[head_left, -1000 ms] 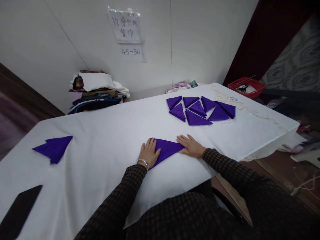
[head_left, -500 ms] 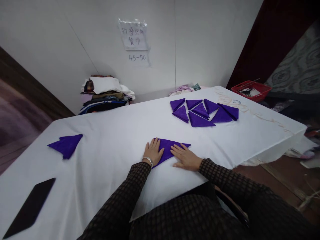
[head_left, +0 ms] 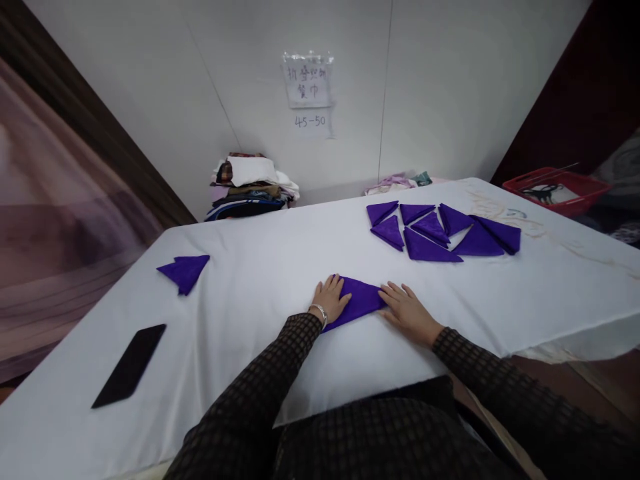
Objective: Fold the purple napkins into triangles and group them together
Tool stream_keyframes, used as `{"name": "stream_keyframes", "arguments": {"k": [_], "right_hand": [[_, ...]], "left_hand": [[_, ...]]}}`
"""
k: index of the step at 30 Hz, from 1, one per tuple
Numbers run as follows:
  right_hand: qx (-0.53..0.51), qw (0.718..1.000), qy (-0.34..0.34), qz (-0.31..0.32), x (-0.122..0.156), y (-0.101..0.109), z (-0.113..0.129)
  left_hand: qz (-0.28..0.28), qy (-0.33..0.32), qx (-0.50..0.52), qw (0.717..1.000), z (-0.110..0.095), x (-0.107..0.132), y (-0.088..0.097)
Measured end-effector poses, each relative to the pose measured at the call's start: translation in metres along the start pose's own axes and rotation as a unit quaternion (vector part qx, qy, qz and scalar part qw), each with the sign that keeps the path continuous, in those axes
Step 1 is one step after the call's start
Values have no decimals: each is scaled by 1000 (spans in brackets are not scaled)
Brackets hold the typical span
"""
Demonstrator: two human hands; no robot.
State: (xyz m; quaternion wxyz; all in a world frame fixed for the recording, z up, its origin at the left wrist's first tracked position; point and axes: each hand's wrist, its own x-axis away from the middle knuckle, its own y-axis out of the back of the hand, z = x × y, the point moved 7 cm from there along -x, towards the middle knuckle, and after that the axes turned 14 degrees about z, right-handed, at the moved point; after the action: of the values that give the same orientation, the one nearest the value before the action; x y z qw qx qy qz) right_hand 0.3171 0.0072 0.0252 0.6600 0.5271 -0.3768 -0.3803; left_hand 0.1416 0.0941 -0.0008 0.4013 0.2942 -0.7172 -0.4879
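Note:
A purple cloth napkin (head_left: 361, 298) folded into a triangle lies on the white-covered table (head_left: 270, 287) in front of me. My left hand (head_left: 330, 298) rests flat on its left end, fingers stretched out. My right hand (head_left: 407, 310) lies flat on the table at the napkin's right tip, fingers spread. Both hands are open and press down, holding nothing. Several folded purple triangles (head_left: 440, 230) lie grouped farther back to the right.
Another folded purple napkin (head_left: 184, 271) lies apart at the left. A black phone (head_left: 130, 365) lies near the left front. A pile of folded clothes (head_left: 247, 188) stands by the wall. A red basket (head_left: 557, 190) sits at the far right. A paper sign (head_left: 307, 81) hangs on the wall.
My view has turned left, so everything sits further right in the frame. My right hand has slid along the napkin, now back at its right tip. The left hand stays put.

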Motion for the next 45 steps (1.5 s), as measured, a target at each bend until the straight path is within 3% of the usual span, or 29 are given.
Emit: {"name": "stream_keyframes", "arguments": {"k": [7,11,15,19,22,24,27,30,34,38,40,43,45], "right_hand": [[5,998,66,21,-8,-10,1],[18,997,78,9,-13,-12,-7],[45,994,101,10,-32,-6,-26],[70,991,107,38,-71,8,-47],[57,995,81,34,-96,23,-42],[22,997,72,20,-101,28,-23],[-30,992,121,35,-87,21,25],[-63,975,194,91,-53,1,73],[-120,950,246,148,-2,-23,109],[-181,916,315,168,35,-33,122],[-217,903,344,136,43,-26,117],[-237,920,309,49,39,-7,94],[-204,940,271,33,30,-1,80]], "left_hand": [[3,-37,19,999,17,-20,35],[9,-28,28,999,24,-34,44],[30,13,61,998,39,-40,43],[40,73,104,991,58,-30,36],[26,109,124,986,65,-16,31],[9,125,130,984,65,-6,29],[-11,135,136,981,63,2,28],[-21,133,139,981,62,4,28],[-25,128,141,981,63,2,28],[-28,128,142,981,65,1,28],[-28,129,142,981,65,1,28],[-29,130,140,981,65,0,28],[-31,130,138,981,65,0,28]]}}
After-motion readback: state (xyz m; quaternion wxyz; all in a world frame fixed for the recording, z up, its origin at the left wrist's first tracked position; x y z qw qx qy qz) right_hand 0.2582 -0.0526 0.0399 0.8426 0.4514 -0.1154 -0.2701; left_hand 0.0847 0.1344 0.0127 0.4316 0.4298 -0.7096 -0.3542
